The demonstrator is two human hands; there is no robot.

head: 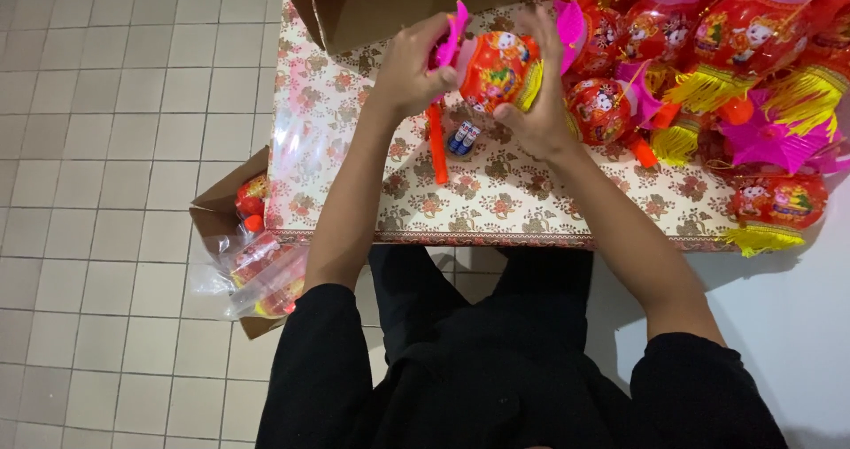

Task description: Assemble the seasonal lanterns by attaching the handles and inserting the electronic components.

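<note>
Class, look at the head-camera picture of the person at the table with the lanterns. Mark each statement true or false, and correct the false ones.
1. Both hands hold one red lantern. True: the left hand and the right hand grip it from either side.
2. The table has a plain white cloth. False: its cloth is flower-patterned.
3. Two small batteries lie on the table. True.
4. The cardboard box on the floor sits to the person's right. False: it sits to their left.
5. The orange stick stands upright. False: it lies flat on the table.
</note>
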